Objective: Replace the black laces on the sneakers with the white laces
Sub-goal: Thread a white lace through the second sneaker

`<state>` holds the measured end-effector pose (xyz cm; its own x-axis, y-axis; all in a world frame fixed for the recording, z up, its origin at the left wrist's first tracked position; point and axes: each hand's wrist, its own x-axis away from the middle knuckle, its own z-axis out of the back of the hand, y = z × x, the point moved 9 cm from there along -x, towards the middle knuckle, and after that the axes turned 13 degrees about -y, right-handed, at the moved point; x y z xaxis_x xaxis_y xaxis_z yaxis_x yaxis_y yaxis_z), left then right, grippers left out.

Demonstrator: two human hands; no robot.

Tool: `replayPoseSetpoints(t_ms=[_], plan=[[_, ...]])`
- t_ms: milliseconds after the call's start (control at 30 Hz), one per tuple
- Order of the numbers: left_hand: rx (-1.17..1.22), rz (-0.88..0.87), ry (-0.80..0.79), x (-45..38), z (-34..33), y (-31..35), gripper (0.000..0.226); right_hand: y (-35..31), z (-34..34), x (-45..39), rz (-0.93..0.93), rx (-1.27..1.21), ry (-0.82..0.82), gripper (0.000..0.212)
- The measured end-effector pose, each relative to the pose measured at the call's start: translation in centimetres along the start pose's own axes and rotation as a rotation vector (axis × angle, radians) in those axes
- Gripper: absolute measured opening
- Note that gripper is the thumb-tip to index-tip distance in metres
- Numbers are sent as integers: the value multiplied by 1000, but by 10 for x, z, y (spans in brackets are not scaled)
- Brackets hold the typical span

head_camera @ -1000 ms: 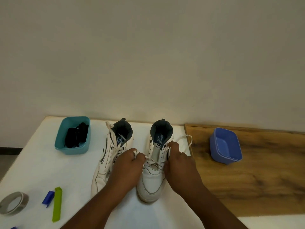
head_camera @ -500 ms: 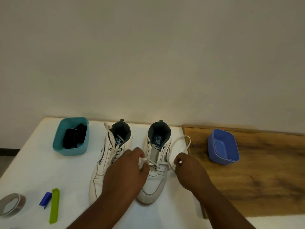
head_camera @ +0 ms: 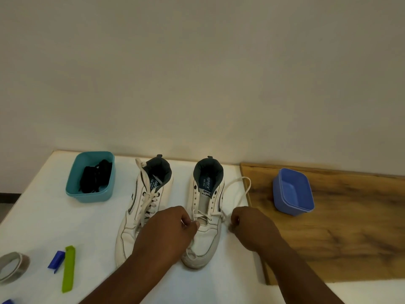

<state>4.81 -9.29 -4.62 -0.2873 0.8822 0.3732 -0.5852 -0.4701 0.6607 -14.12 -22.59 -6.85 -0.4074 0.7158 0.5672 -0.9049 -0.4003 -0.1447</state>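
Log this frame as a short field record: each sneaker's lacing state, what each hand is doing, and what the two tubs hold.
left sneaker: white lace crossed up most eyelets of the sneaker
right sneaker: sneaker laced only at the lowest eyelets, upper ones bare
left hand: pinches one lace end at the shoe's left side
right hand: pinches the other end, which loops toward the wooden board
teal tub: holds black laces
blue tub: nothing seen inside
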Motion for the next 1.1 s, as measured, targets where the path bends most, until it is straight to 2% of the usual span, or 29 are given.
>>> replayPoseSetpoints(t_ms=[100,133,200,300,333,433,500,600,667,767,900,1100], plan=[[-11,-27,69,3,10,6,24,-6,31,17,98,-650,105,7],[-16,-41,107,5,15,8,23,-10,42,24,146,-836,126,17],[7,-52,165,7,22,10,26,-17,56,35,237,-992,168,26],[-3,-60,193,7,24,13,22,-28,61,45,311,-1030,199,11],[-28,-61,191,7,24,13,18,-33,60,45,328,-1022,188,8],[-86,-54,148,8,22,12,13,-51,45,42,375,-1008,41,17],[-99,-69,141,8,20,14,15,-57,36,39,391,-860,11,23],[-32,-103,196,7,24,18,22,-59,44,40,342,-334,235,20],[12,-115,239,5,27,20,25,-69,56,49,346,-160,401,18],[27,-114,274,1,27,20,23,-80,62,56,367,-80,505,17],[75,-115,250,-5,20,17,23,-75,49,43,313,-124,377,25],[158,-88,193,-14,13,6,20,-90,37,31,285,-90,388,24]])
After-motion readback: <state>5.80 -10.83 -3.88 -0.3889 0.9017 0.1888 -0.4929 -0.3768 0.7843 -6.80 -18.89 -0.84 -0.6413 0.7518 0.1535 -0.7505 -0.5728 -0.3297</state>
